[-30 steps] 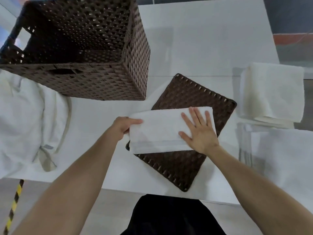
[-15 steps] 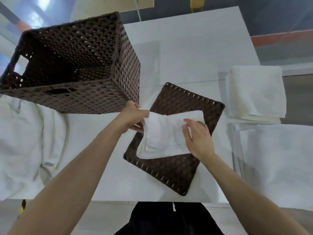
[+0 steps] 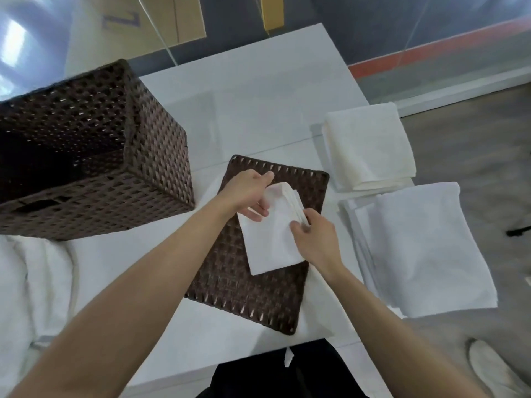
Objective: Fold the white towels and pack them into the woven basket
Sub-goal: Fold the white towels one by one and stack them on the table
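resting on a woven lid, the folded towel is being gripped by the left hand and right hand.

Both bare forearms extended forward, converging. The left hand gripped the far left corner of the small folded white towel, fingers curled beneath. The right hand pinched its layered right edge.

1. Basket: dark brown, open weave pattern.
2. Flat mat: same brown weave (pale flecks along its edge).
3. Towels: plain white.
4. Table: white.
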Tool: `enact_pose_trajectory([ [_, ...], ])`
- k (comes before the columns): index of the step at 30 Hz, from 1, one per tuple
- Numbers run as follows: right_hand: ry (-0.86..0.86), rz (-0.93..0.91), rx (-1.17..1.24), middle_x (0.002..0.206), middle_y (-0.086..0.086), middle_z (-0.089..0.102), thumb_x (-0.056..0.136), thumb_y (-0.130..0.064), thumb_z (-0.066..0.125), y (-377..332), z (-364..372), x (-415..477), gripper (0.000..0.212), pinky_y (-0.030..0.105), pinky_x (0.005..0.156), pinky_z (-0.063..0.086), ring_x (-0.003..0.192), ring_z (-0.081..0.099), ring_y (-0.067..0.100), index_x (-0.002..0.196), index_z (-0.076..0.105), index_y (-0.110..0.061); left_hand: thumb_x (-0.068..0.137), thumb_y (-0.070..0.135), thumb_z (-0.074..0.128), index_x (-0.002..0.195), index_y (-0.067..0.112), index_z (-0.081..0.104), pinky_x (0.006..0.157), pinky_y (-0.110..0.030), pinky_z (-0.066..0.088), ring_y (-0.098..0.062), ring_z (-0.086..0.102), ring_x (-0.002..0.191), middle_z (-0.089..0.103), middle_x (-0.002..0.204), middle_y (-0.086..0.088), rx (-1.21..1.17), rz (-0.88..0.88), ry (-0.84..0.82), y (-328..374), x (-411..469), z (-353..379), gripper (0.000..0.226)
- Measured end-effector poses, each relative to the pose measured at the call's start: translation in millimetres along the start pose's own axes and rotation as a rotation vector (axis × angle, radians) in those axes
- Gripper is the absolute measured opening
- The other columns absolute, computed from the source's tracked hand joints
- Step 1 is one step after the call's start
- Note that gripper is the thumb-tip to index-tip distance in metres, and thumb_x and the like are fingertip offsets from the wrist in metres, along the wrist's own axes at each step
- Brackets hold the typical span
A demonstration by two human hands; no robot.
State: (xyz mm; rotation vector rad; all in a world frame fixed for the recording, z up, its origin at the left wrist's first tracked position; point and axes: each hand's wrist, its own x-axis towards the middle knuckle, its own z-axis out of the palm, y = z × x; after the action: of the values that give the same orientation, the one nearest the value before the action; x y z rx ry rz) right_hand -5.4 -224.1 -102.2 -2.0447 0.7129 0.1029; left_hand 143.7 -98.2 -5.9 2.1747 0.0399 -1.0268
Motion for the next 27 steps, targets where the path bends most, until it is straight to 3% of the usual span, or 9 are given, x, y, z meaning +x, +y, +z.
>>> enact_pose_trajectory([
  [2,-0.051,0.099,-0.053,0.074,-0.007,0.059,0.102,-0.030,0.059,21,3,15,0.021,0.025,0.054,0.032,0.069,0.058,0.016,0.085,0.054,-0.021,0.110,0.048,0.055,0.129,0.017,0.059,0.083,-0.047,0.069,-0.029,0.080,0.089,0.078,0.103,-0.015,0.140,0.018,0.086,-22,14,5,0.037],
  [5,-0.039,0.163,-0.078,0.072,-0.001,0.061,0.101,-0.034,0.062,37,11,33,0.031,0.028,0.053,0.033,0.067,0.059,0.018,0.078,0.057,-0.014,0.100,0.057,0.066,0.141,0.017,0.056,0.103,-0.042,0.057,-0.028,0.067,0.120,0.065,0.139,-0.008,0.354,-0.010,0.247,-66,35,9,0.058],
  [7,-0.035,0.162,-0.101,0.072,0.002,0.062,0.099,-0.033,0.062,37,14,39,0.031,0.029,0.052,0.036,0.065,0.058,0.018,0.082,0.061,-0.007,0.091,0.063,0.074,0.152,0.013,0.046,0.106,-0.042,0.051,-0.031,0.057,0.135,0.053,0.153,-0.009,0.270,-0.105,0.259,-91,47,12,0.084],
  [10,0.022,0.128,-0.181,0.076,0.001,0.065,0.097,-0.033,0.064,38,14,39,0.027,0.030,0.054,0.040,0.067,0.060,0.016,0.083,0.063,-0.011,0.069,0.069,0.088,0.157,0.007,0.042,0.098,-0.044,0.060,-0.029,0.060,0.132,0.056,0.153,-0.008,-0.089,-0.281,0.196,-113,60,24,0.117],
  [13,0.044,0.076,-0.267,0.083,-0.005,0.062,0.099,-0.037,0.065,44,15,39,0.024,0.030,0.057,0.041,0.072,0.058,0.013,0.085,0.060,-0.018,0.054,0.063,0.097,0.145,0.004,0.059,0.096,-0.042,0.059,-0.024,0.068,0.115,0.069,0.133,-0.006,-0.268,-0.298,0.224,-126,72,33,0.114],
  [18,0.046,0.044,-0.313,0.086,-0.003,0.060,0.101,-0.038,0.064,49,18,39,0.026,0.032,0.059,0.040,0.076,0.061,0.020,0.088,0.056,-0.017,0.056,0.036,0.104,0.130,0.007,0.067,0.100,-0.045,0.061,-0.026,0.073,0.106,0.074,0.123,-0.007,-0.485,-0.254,0.229,-122,73,42,0.088],
  [20,0.034,0.025,-0.344,0.102,0.001,0.063,0.099,-0.037,0.067,44,11,37,0.025,0.035,0.069,0.049,0.092,0.066,0.026,0.107,0.060,-0.015,0.049,0.035,0.103,0.129,0.012,0.066,0.099,-0.049,0.062,-0.027,0.073,0.107,0.073,0.124,-0.007,-0.512,-0.198,0.216,-115,67,44,0.091],
  [23,-0.021,-0.046,-0.307,0.149,0.007,0.048,0.088,-0.037,0.078,28,-16,35,0.081,0.043,0.105,0.050,0.135,0.051,0.031,0.156,0.039,-0.017,0.064,0.031,0.098,0.128,0.019,0.061,0.090,-0.043,0.062,-0.022,0.069,0.107,0.067,0.122,-0.001,-0.381,-0.020,0.238,-99,47,46,0.075],
  [27,-0.107,-0.422,-0.422,0.176,-0.005,0.015,0.069,-0.050,0.089,-14,-61,34,0.132,0.054,0.132,0.019,0.164,0.010,0.020,0.170,0.008,-0.028,0.075,0.021,0.097,0.111,0.024,0.055,0.069,-0.025,0.048,-0.010,0.059,0.093,0.061,0.107,0.006,-0.157,0.307,0.213,-82,10,38,0.055],
])
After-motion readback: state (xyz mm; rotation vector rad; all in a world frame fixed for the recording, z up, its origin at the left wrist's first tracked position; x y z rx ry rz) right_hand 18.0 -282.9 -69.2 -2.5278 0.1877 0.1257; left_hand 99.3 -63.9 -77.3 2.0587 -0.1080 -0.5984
